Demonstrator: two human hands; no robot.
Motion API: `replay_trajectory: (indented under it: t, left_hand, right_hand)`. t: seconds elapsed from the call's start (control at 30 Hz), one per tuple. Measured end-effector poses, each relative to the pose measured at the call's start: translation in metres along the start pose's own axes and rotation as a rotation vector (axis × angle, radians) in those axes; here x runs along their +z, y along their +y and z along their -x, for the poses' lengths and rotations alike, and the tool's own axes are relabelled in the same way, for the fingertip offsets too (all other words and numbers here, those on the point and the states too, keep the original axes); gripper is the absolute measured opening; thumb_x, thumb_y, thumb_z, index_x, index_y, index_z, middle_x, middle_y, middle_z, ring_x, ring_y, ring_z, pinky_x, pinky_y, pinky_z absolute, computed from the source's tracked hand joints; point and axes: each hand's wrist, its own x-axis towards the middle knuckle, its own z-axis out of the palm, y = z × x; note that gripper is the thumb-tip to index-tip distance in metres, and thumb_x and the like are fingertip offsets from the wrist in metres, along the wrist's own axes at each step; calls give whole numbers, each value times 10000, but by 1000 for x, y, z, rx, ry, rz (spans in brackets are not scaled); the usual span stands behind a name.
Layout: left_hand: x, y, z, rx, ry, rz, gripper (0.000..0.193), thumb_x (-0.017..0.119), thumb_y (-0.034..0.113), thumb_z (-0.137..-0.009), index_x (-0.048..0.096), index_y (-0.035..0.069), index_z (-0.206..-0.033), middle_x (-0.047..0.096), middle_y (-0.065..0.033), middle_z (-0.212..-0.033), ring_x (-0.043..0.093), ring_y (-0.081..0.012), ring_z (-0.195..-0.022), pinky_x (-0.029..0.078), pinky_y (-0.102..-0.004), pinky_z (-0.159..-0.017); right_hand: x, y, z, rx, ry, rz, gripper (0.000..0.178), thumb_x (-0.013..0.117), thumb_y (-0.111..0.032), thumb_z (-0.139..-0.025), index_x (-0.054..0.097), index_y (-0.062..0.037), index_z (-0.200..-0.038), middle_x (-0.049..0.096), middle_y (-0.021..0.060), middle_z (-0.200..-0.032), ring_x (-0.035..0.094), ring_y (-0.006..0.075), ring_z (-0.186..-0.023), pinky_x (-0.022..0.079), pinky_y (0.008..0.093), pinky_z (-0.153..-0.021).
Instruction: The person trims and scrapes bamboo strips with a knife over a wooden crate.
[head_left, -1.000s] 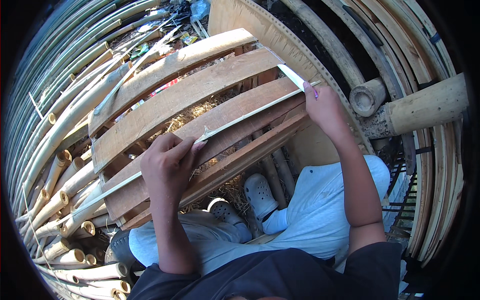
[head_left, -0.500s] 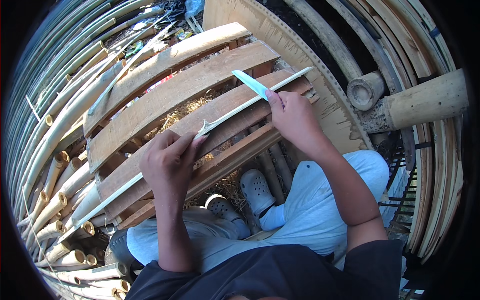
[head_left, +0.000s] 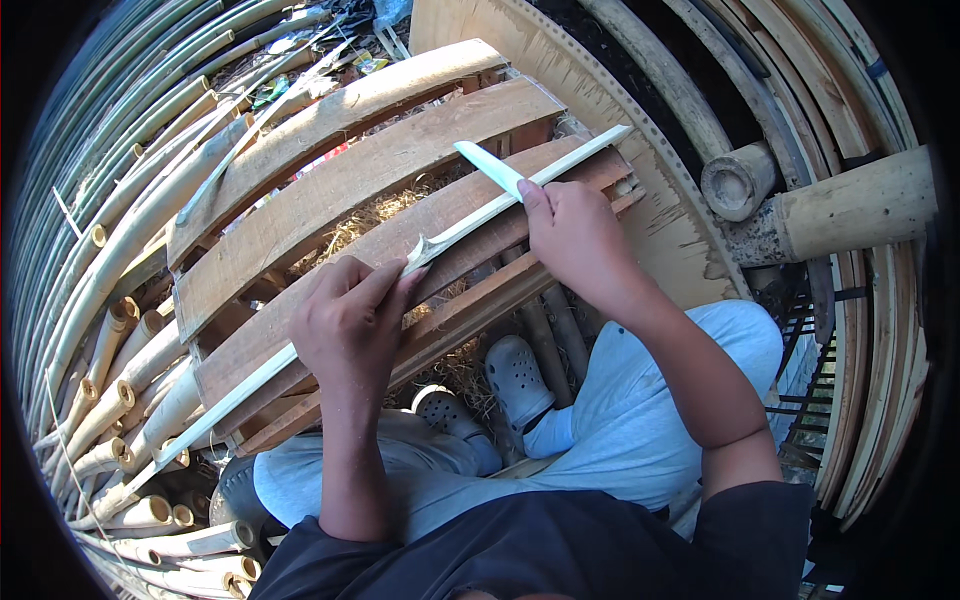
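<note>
Pinched in my left hand point(head_left: 350, 325) is a long pale bamboo strip point(head_left: 470, 224), lying slantwise across the brown slats of a wooden crate point(head_left: 400, 155). A raised, peeled-up splinter stands on the strip just beyond my left fingertips. My right hand point(head_left: 580, 238) is wrapped round a knife; its handle is hidden in the fist. The pale, bright knife blade point(head_left: 486, 168) points up and left, crossing the strip between the splinter and its far right end. My right thumb is close to the strip where the blade meets it.
Cut bamboo poles point(head_left: 115, 400) are heaped on the left. A curved plywood board point(head_left: 690, 225) stands behind the crate, with a thick bamboo post point(head_left: 850, 205) to the right. Straw-like shavings point(head_left: 365, 225) show between slats. My legs and a grey clog point(head_left: 515, 380) are below.
My right hand and the knife have shifted slightly left along the strip. My left hand and the strip have moved a little to the right, narrowing the gap between blade and splinter.
</note>
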Motion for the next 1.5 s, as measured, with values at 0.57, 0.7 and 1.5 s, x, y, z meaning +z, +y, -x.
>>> replay_trajectory:
  t: [0.57, 0.7, 1.5]
  left_hand:
    - [2, 1, -2, -19, -6, 28, 187, 898, 263, -789, 840, 130, -908, 570, -32, -677, 574, -191, -625, 427, -356, -581]
    - [2, 0, -2, -26, 16, 39, 190, 900, 256, -783, 840, 129, -911, 563, -33, -674, 567, -188, -621, 425, -357, -579]
    - [1, 0, 0, -20, 0, 38, 156, 871, 291, -806, 821, 173, -894, 577, -16, -707, 609, -199, -674, 455, -375, -583]
  right_hand:
    - [13, -23, 21, -97, -86, -94, 499, 536, -308, -1076, 729, 89, -841, 664, 299, -711, 689, 499, -737, 553, 562, -703]
    - [-3, -10, -7, -8, -23, -18, 501, 523, -316, -1093, 695, 78, -836, 638, 299, -708, 652, 493, -688, 504, 528, -636]
    - [-3, -12, -11, 93, -40, 36, 508, 513, -300, -1091, 725, 102, -866, 670, 319, -739, 697, 495, -764, 555, 563, -755]
